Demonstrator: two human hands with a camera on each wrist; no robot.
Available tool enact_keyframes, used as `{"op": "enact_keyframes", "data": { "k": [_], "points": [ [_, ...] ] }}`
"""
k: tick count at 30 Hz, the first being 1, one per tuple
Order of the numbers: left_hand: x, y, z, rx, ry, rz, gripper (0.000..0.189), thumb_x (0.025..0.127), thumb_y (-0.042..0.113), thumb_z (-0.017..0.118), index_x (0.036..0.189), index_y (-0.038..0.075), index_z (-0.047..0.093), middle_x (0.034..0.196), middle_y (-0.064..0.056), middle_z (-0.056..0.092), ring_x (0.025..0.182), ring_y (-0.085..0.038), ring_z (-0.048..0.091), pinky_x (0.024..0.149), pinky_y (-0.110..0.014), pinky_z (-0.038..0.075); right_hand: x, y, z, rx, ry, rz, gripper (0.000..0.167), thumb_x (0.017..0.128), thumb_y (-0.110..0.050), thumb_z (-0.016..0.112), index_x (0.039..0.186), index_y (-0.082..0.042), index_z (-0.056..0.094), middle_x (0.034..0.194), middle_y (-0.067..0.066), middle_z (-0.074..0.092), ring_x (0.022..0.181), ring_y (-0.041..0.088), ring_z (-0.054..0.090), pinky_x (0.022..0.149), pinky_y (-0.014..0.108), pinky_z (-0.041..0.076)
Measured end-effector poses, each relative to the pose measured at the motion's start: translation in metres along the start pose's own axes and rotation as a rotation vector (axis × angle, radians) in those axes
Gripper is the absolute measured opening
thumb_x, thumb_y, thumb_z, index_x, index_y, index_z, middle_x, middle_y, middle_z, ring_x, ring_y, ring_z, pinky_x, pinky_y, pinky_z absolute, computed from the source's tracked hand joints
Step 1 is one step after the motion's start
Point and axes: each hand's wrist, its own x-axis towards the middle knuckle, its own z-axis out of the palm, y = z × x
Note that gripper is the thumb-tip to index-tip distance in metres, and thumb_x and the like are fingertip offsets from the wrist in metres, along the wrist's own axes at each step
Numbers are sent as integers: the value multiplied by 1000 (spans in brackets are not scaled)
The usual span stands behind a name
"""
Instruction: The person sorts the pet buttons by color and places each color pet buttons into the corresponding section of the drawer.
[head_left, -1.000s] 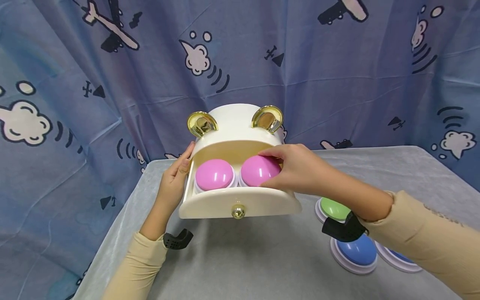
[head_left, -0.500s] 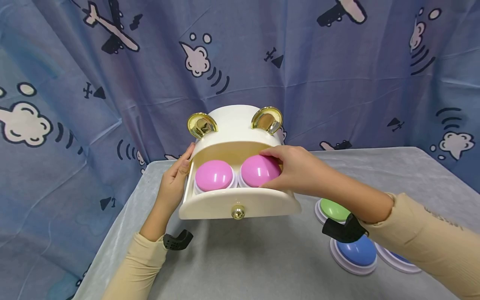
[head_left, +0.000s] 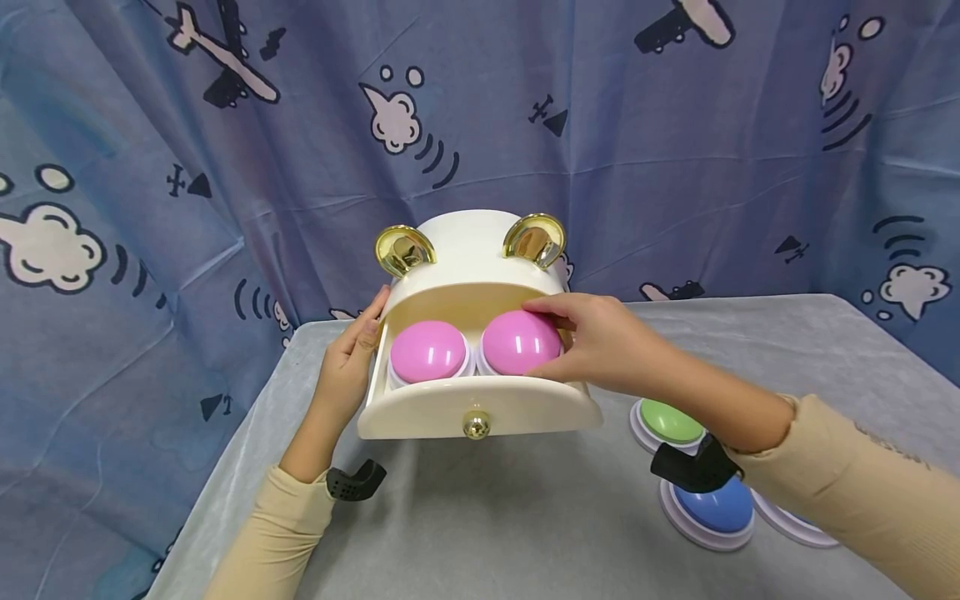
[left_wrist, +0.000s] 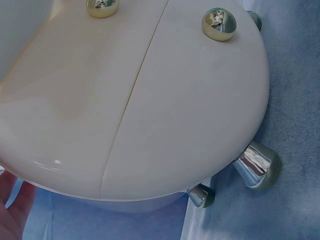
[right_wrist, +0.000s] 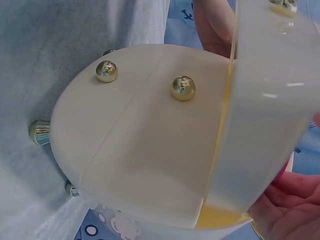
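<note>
A white drawer box (head_left: pixel 472 250) with gold ears stands on the table, its top drawer (head_left: pixel 480 408) pulled out. Two domed buttons sit side by side inside, a left pink button (head_left: pixel 427 351) and a right pink button (head_left: pixel 520 342), both on white bases. My right hand (head_left: pixel 600 342) reaches in from the right and holds the right pink button, thumb at its front and a finger at its back. Fingers extended, my left hand (head_left: pixel 347 367) rests along the box's left side. In the right wrist view, my right hand (right_wrist: pixel 295 207) shows beside the drawer's wall.
A green button (head_left: pixel 670 421) and a blue button (head_left: pixel 716 504) lie on the grey table cover (head_left: pixel 480 517) at right. Another button base (head_left: pixel 795 523) is partly hidden by the right sleeve. Below the drawer, two lower fronts with gold knobs (right_wrist: pixel 183 88) are closed. A blue curtain (head_left: pixel 480 108) hangs behind.
My right hand has shifted slightly to the right, its thumb and finger drawing back a little along the right pink button. The left hand, box and buttons have stayed in place.
</note>
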Motion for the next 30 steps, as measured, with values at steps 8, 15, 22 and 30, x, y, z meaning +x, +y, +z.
{"op": "enact_keyframes", "data": {
  "k": [8, 15, 22, 30],
  "points": [
    [1, 0, 0, -5, 1, 8, 43, 109, 27, 37, 151, 18, 44, 158, 6, 39, 148, -9, 32, 124, -29, 26, -2, 4, 1, 113, 18, -22, 70, 76, -27, 87, 136, -4, 59, 134, 14, 64, 126, 31, 60, 103, 47, 52],
    [1, -1, 0, -10, -2, 3, 43, 109, 28, 36, 151, 18, 44, 158, 6, 39, 149, -9, 32, 124, -29, 26, -8, 7, -1, 248, 60, -17, 67, 75, -19, 89, 134, -3, 61, 133, 14, 65, 124, 30, 63, 101, 41, 53],
    [1, 0, 0, -5, -5, 2, 44, 110, 28, 36, 151, 18, 44, 159, 5, 39, 149, -12, 32, 125, -32, 25, -29, -1, -11, 372, 201, -37, 53, 79, -21, 86, 126, -6, 67, 125, 11, 70, 115, 23, 68, 91, 24, 57],
    [0, 0, 0, -6, -4, -8, 43, 109, 28, 37, 151, 19, 44, 159, 5, 39, 149, -12, 32, 125, -33, 25, -56, -21, -15, 430, 251, -109, 40, 82, -17, 83, 119, -11, 71, 119, 3, 73, 109, 11, 70, 87, 18, 57]
  ]
}}
